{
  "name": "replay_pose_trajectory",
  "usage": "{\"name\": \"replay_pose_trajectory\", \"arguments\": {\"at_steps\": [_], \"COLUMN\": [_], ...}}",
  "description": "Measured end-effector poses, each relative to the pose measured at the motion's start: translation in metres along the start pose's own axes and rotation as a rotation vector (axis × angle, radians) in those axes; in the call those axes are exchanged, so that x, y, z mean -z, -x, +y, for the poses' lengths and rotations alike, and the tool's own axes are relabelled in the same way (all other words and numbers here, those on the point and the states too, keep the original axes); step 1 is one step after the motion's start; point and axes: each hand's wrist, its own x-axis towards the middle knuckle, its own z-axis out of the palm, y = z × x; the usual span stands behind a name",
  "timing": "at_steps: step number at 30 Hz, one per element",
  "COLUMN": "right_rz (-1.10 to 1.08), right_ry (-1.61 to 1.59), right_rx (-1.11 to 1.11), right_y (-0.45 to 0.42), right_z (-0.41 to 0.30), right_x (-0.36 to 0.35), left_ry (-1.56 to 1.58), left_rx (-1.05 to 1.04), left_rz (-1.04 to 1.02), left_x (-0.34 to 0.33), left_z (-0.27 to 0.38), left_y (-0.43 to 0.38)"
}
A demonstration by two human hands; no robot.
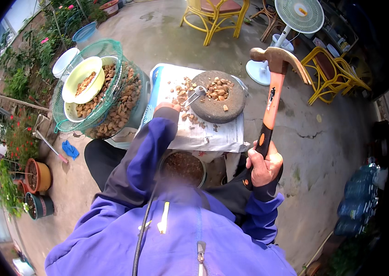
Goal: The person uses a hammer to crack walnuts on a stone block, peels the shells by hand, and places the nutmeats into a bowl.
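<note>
My right hand (pixel 265 164) grips the black and orange handle of a claw hammer (pixel 274 90), its steel head raised to the right of a round stone block (pixel 216 112). My left hand (pixel 168 106), partly covered by its sleeve, holds the near end of a metal wire tool with a coiled tip (pixel 199 91). That coil rests over the stone's left side, beside a heap of brown-shelled nuts or kernels (pixel 219 90) in the stone's hollow. Broken shells (pixel 190 117) lie left of the stone on a white printed sack (pixel 211 136) that covers a low stand.
At the left, a green mesh bag (pixel 103 48) of shelled nuts (pixel 125 100) holds a pale yellow bowl (pixel 68 90) with kernels. A shell-filled container (pixel 184 169) sits between my legs. Beyond stand a fan (pixel 299 15), rattan chairs (pixel 323 69) and water bottles (pixel 353 203).
</note>
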Motion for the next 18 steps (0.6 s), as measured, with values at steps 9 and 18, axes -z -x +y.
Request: {"name": "replay_pose_trajectory", "arguments": {"at_steps": [9, 18], "right_rz": [-0.226, 0.063], "right_ry": [0.486, 0.108], "right_rx": [0.071, 0.086], "right_y": [-0.021, -0.001], "right_z": [0.034, -0.02], "right_x": [-0.031, -0.007], "left_ry": [-0.103, 0.079], "left_rx": [-0.068, -0.017], "left_rz": [-0.021, -0.085], "left_x": [0.015, 0.019], "left_z": [0.016, -0.003], "left_y": [0.015, 0.027]}}
